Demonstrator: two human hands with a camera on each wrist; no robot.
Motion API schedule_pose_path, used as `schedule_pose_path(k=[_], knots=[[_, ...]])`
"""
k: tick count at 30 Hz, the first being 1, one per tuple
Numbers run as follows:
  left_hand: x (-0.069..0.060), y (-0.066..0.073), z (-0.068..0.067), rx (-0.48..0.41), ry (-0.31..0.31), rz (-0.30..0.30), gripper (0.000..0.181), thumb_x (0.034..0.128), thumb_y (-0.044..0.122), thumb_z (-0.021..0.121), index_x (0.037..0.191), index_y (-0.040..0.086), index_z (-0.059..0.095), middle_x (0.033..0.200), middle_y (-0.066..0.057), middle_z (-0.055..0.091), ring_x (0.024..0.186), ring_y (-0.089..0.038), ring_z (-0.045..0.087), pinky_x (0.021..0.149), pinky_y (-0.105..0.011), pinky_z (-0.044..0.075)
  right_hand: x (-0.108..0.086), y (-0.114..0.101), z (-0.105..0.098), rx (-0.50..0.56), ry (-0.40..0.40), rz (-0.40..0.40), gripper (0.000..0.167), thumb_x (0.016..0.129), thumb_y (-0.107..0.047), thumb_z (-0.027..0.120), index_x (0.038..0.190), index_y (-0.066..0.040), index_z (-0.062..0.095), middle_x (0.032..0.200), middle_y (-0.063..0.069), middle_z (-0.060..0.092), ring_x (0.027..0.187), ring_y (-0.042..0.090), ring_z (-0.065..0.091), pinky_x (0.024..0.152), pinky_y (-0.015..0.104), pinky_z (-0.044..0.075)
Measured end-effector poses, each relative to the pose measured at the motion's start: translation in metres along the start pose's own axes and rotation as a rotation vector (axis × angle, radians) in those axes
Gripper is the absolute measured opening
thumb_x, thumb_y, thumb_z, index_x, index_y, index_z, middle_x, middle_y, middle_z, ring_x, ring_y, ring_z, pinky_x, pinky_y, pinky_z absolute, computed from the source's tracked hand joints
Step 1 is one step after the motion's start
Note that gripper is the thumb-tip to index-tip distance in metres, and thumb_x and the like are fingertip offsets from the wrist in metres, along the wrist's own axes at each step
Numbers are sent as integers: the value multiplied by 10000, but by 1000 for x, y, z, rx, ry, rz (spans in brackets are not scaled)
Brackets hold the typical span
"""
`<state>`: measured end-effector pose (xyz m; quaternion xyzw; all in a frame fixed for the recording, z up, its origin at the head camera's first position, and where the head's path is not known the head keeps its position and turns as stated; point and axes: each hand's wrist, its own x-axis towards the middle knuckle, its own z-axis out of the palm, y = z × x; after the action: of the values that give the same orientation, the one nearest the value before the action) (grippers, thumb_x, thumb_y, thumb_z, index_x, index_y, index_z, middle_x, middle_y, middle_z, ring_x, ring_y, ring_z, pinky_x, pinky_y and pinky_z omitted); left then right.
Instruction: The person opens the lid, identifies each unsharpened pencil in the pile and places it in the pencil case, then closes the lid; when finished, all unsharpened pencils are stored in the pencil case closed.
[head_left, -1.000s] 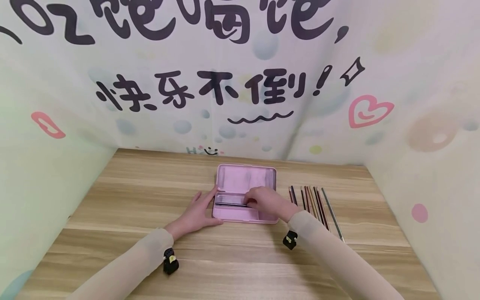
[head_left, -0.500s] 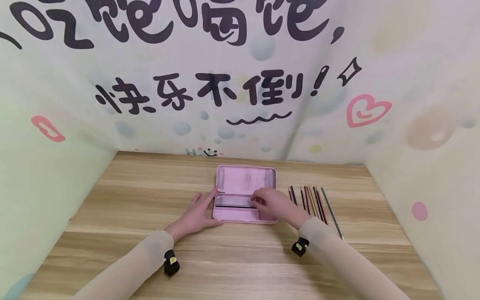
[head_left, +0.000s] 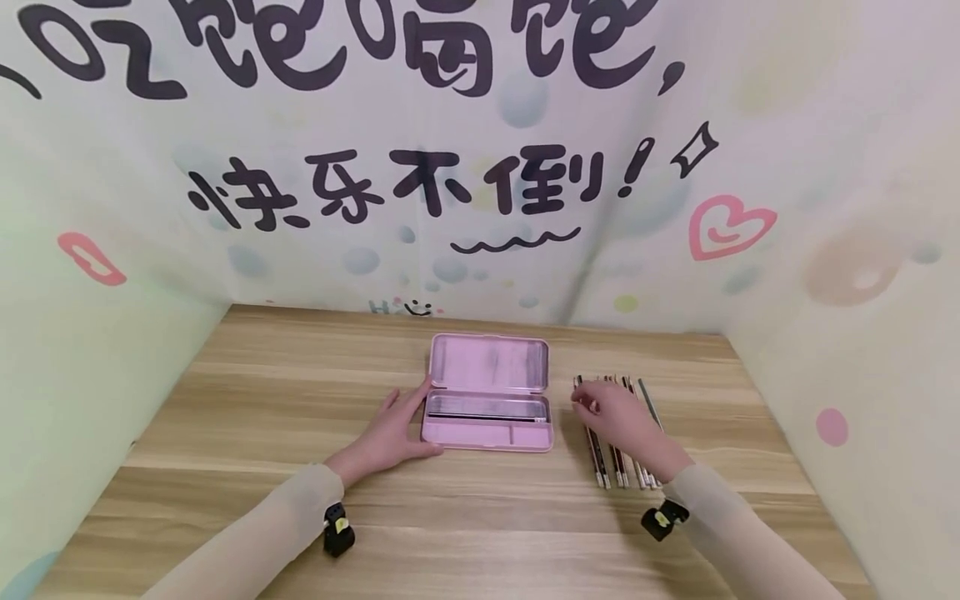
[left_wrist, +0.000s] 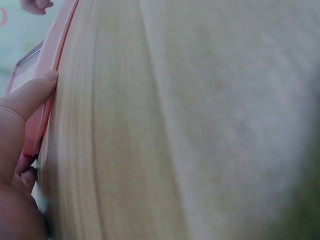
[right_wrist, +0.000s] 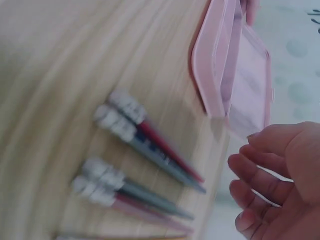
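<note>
A pink pencil case (head_left: 487,435) lies with its lid up on the wooden table, a dark pencil (head_left: 487,417) in its rear compartment. My left hand (head_left: 386,429) grips the case's left end, thumb at the front edge and fingers toward the back corner. In the left wrist view the thumb presses the pink wall (left_wrist: 59,37). To the right, my right hand (head_left: 618,414) hovers over several pencils (head_left: 597,467) lying side by side. Its fingers are loosely bent with nothing between them. The right wrist view shows the blurred white-capped pencil ends (right_wrist: 117,122) apart from that hand.
A divider (head_left: 512,435) splits the case's front section. Beyond the table (head_left: 315,358) hangs a printed white cloth (head_left: 337,267), and similar cloth covers both sides. A long grey-green pencil (head_left: 649,400) lies at the right of the row.
My right hand has left the pencil case and moved right to above the pencils, leaving the dark pencil inside. My left hand stays at the case's left end.
</note>
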<state>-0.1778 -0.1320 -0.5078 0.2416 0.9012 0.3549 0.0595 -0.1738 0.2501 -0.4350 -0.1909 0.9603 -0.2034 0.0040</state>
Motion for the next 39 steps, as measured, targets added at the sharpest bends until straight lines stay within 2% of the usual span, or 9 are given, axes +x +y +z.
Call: schedule_pose_path(k=[5, 9, 14, 22, 27, 31, 39], knots=[[1, -1, 0, 2, -11, -2, 1152, 830, 350, 886, 1646, -24, 163, 1624, -275, 360, 1508, -414, 354, 1281, -612, 35, -14, 15, 0, 27, 18, 69, 69, 963, -62, 675, 1001, -30, 723, 812, -13, 677, 690, 101, 576, 614, 302, 527], [1, 0, 0, 1, -20, -12, 1155, 833, 359, 885, 1649, -16, 158, 1627, -269, 355, 1513, -404, 350, 1286, -601, 30, -24, 20, 4, 49, 6, 140, 97, 980, -81, 662, 1041, -8, 681, 763, -1, 660, 595, 99, 533, 537, 280, 481], [1, -2, 0, 6, -14, -13, 1160, 829, 369, 889, 1648, -14, 163, 1623, -269, 363, 1510, -402, 358, 1285, -603, 37, -31, 19, 13, 32, -30, 212, 168, 971, -104, 699, 1091, 6, 655, 806, 39, 709, 604, 103, 608, 528, 281, 534], [1, -1, -1, 6, -18, -22, 1154, 830, 380, 887, 1649, -8, 174, 1623, -262, 371, 1511, -396, 359, 1289, -595, 40, -29, 16, 21, -68, -3, 211, 166, 951, -98, 722, 1073, 1, 668, 782, 20, 688, 576, 97, 575, 494, 278, 498], [0, 2, -2, 5, -23, -25, 1151, 830, 373, 887, 1648, -11, 175, 1624, -261, 369, 1511, -396, 360, 1289, -594, 41, -23, 16, 25, -103, 5, 219, 157, 937, -103, 735, 1033, 8, 680, 823, 63, 737, 625, 138, 652, 521, 315, 547], [0, 3, -2, 8, -17, -20, 1140, 831, 352, 889, 1645, -20, 181, 1620, -265, 375, 1505, -400, 369, 1288, -597, 49, -20, 14, 24, -91, -14, 244, 157, 938, -105, 741, 1017, 15, 678, 815, 76, 729, 629, 151, 653, 534, 320, 555], [0, 6, -3, 13, -3, -7, 1123, 829, 322, 892, 1634, -41, 199, 1605, -285, 390, 1490, -418, 385, 1282, -612, 69, -19, 12, 20, -51, -63, 298, 148, 944, -110, 711, 1012, 9, 656, 719, 20, 636, 556, 138, 536, 476, 294, 445]])
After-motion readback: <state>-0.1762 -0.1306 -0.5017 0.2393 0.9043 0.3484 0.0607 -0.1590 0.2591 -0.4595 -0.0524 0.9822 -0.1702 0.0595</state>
